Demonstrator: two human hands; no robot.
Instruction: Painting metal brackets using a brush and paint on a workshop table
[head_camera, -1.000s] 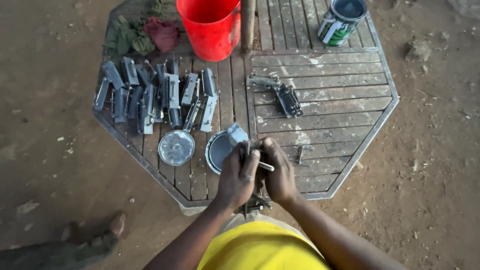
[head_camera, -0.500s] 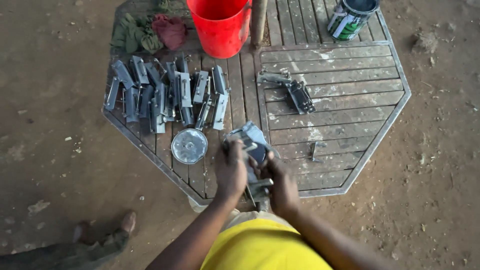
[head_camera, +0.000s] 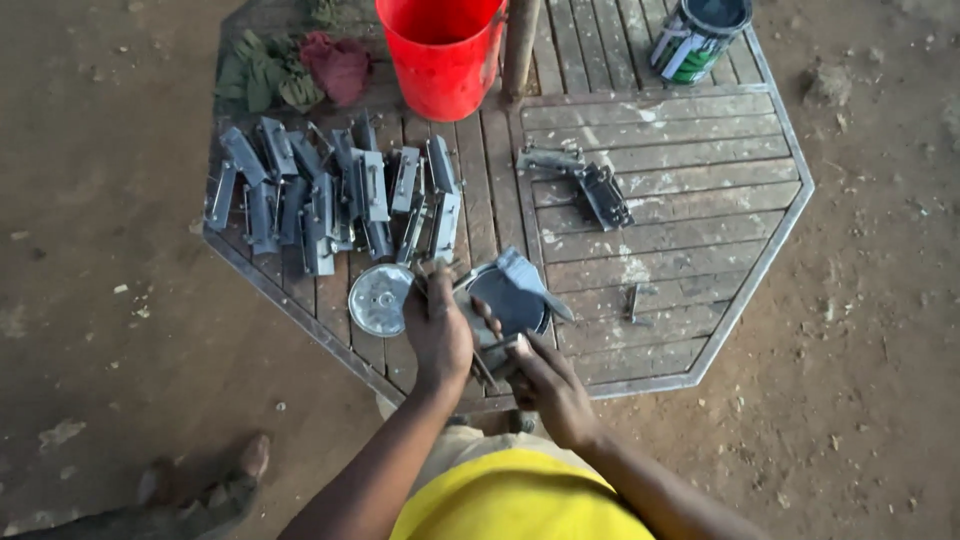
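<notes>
Both hands are down at the near edge of the octagonal wooden slat desk (head_camera: 690, 200) with the metal rim. The left hand (head_camera: 437, 335) is curled, knuckles up, fingers closed on a small grey metal bracket piece (head_camera: 520, 272) that juts up over the round dark paint tin (head_camera: 510, 302). The right hand (head_camera: 550, 385) sits just nearer than that tin, fingers pinched on the lower end of the same piece, though what exactly it grips is hard to make out. The tin's shiny round lid (head_camera: 380, 298) lies flat just left of the tin. Beyond the tin, to the left, there's a packed row of grey metal brackets (head_camera: 330, 195); beyond and right, one loose dark hinge-like part (head_camera: 600, 195). Right of the tin the slats are mostly bare, save a small bolt (head_camera: 632, 300). A red plastic bucket (head_camera: 440, 50) stands at the far edge.
</notes>
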